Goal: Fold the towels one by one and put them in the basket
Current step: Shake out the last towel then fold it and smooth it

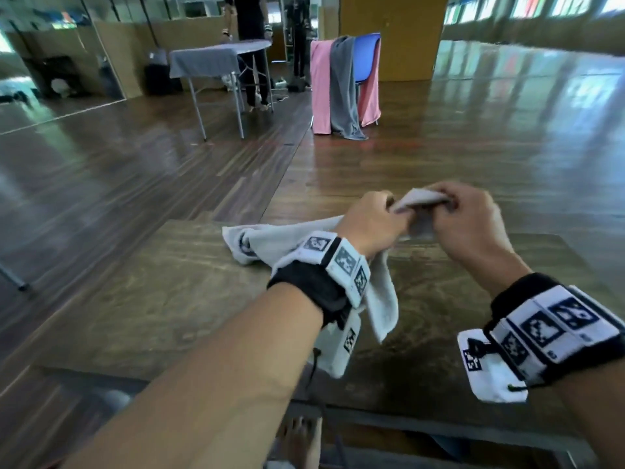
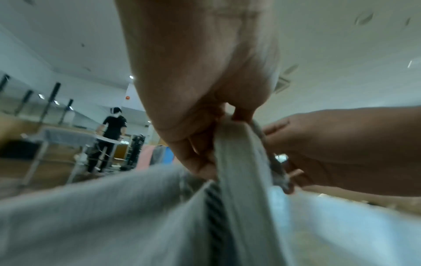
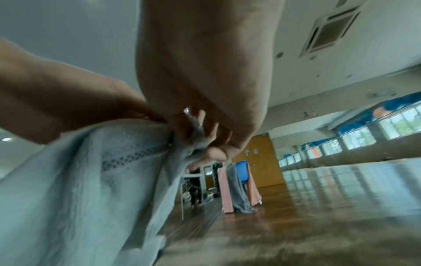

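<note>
A pale grey-white towel (image 1: 287, 236) hangs bunched over the wooden table (image 1: 152, 299), its upper edge lifted. My left hand (image 1: 375, 218) grips that edge, and my right hand (image 1: 463, 214) pinches the same edge close beside it. In the left wrist view the towel (image 2: 241, 162) runs taut down from my left hand's fingers (image 2: 200, 149), with the right hand (image 2: 330, 149) alongside. In the right wrist view the towel (image 3: 91, 171) drapes away from the right hand's pinching fingers (image 3: 212, 138). No basket is in view.
A blue chair (image 1: 365, 72) draped with pink towels (image 1: 319, 86) and a grey towel (image 1: 343, 86) stands on the wooden floor ahead. A folding table (image 1: 216, 59) with a grey cloth and a person in black (image 1: 252, 45) are at the back left.
</note>
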A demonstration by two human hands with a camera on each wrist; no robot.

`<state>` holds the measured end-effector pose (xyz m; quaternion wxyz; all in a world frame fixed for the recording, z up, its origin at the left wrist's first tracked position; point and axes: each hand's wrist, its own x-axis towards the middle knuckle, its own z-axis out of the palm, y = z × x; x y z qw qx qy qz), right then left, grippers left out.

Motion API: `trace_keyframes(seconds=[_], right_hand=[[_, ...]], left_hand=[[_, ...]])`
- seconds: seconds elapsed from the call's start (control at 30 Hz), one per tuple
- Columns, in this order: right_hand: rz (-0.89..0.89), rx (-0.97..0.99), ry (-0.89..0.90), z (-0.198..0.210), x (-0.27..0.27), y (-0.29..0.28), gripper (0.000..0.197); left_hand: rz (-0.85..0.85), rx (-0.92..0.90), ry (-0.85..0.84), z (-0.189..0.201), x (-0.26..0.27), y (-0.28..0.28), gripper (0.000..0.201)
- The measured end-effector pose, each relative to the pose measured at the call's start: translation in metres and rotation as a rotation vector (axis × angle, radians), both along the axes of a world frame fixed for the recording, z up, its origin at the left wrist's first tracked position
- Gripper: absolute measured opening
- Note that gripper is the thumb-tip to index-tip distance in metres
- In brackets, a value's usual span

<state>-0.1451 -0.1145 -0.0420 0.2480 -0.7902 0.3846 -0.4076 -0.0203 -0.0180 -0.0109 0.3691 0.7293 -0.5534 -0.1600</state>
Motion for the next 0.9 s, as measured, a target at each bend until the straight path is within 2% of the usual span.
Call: trace_keyframes(seconds=[0.1, 0.2, 0.23, 0.3, 0.37, 0.43, 0.53, 0.6, 0.7, 0.77, 0.8, 0.9], right_hand=[[-0.140, -0.004, -0.201, -0.002, -0.034, -0.019, 0.036], [-0.217, 0.103, -0.229, -0.017, -0.056, -0.033, 0.020], [-0.216, 0.167, -0.226, -0.020, -0.057, -0.033, 0.016], [-0.216, 0.282, -0.170, -0.029, -0.067, -0.034, 0.038], [-0.230, 0.305, -0.028, -0.039, -0.075, -0.030, 0.054], [-0.225, 0.331, 0.054, -0.046, -0.083, -0.022, 0.054], [-0.093, 0.377, -0.079, -0.047, -0.093, -0.010, 0.048], [0.004, 0.357, -0.062, -0.050, -0.097, -0.001, 0.043], [0.043, 0.315, 0.077, -0.062, -0.099, 0.004, 0.049], [-0.001, 0.255, 0.060, -0.064, -0.098, -0.001, 0.029], [-0.031, 0.199, 0.064, -0.062, -0.099, -0.006, 0.021], [-0.077, 0.139, 0.050, -0.051, -0.102, -0.021, 0.017]], left_hand=[[-0.074, 0.024, 0.007, -0.019, -0.021, -0.010, 0.026], [-0.097, 0.074, 0.070, -0.043, -0.035, -0.020, 0.035], [-0.072, 0.092, 0.143, -0.048, -0.036, -0.020, 0.035], [-0.052, 0.106, 0.355, -0.059, -0.040, -0.025, 0.034], [0.010, 0.122, 0.554, -0.063, -0.042, -0.031, 0.040], [0.041, 0.146, 0.685, -0.062, -0.046, -0.038, 0.042], [0.021, 0.110, 0.854, -0.052, -0.057, -0.050, 0.039], [-0.032, 0.088, 0.944, -0.051, -0.067, -0.054, 0.039], [-0.210, 0.045, 0.930, -0.049, -0.087, -0.055, 0.033], [-0.246, 0.046, 0.886, -0.049, -0.091, -0.056, 0.035], [-0.245, 0.045, 0.814, -0.050, -0.090, -0.057, 0.037], [-0.111, 0.045, 0.519, -0.052, -0.077, -0.057, 0.044]])
